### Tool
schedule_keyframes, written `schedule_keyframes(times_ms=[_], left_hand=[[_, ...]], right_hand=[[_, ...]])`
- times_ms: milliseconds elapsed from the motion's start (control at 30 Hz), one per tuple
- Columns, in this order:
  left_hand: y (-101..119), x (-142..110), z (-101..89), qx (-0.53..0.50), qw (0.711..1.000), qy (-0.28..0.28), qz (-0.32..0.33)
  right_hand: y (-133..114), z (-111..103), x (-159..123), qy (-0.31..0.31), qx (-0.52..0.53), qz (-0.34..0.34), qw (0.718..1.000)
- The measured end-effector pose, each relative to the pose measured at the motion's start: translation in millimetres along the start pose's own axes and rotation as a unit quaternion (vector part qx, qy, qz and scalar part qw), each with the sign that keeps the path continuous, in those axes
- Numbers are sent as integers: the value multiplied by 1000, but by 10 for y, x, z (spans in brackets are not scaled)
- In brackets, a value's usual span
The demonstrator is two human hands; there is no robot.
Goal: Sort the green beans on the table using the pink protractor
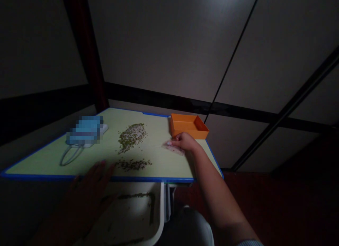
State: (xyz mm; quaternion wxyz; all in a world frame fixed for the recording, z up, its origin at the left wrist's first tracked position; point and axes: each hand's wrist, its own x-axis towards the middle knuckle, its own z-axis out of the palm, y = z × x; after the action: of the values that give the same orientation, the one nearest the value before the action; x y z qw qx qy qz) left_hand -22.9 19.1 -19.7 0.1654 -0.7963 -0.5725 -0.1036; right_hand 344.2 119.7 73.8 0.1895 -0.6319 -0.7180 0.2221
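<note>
A thin see-through sheet (174, 149) lies low over the right side of a pale, blue-edged table (161, 165), pinched at its upper edge between the thumb and fingers of the right hand (186, 142), which is nearly closed. Whether the sheet is a flat piece or a small bag cannot be told.

To its left, seed-like bits sit in two groups: a larger heap (132, 135) of green and whitish pieces toward the middle, and a smaller, darker scatter (134, 164) near the front edge. A few strays dot the surface between them. The left hand (92, 180), deep in shadow, reaches over that edge beside the scatter with fingers parted, no grip apparent; what may lie under the palm cannot be told.

Similar bits line parts of a white basin (160, 217) below the table. By appearance, the material is only partly divided, the larger heap looking mixed and both groups lying loose on the tabletop.

An orange box (189, 134) stands just beyond the right hand. At far left, a blurred blue object (88, 127) lies near a looped cable (63, 157).
</note>
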Motion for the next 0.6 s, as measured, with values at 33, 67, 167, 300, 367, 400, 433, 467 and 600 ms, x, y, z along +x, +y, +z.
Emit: schedule_keyframes(times_ms=[33,67,167,300,367,400,433,467,600], left_hand=[[-1,-3,15,6,1000,7,0],[0,-5,22,11,1000,14,2],[11,-9,7,16,1000,20,11],[22,-6,-28,9,1000,14,8],[15,-4,-29,0,1000,2,3],[10,-2,-29,-4,1000,-5,3],[5,1,-29,-8,1000,-8,3],[1,3,-32,-12,1000,-9,4],[18,15,-95,-16,1000,-5,8]], right_hand=[[-32,18,-8,-3,-21,-9,1000],[-65,33,-16,-5,-45,-19,999],[-154,67,-39,-4,-122,-41,992],[-215,76,-54,20,-204,-25,979],[-221,63,-59,35,-225,-3,974],[-221,52,-62,37,-231,9,972],[-221,40,-66,38,-233,22,971],[-221,27,-71,38,-234,35,971],[-238,-17,-104,60,-210,59,974]])
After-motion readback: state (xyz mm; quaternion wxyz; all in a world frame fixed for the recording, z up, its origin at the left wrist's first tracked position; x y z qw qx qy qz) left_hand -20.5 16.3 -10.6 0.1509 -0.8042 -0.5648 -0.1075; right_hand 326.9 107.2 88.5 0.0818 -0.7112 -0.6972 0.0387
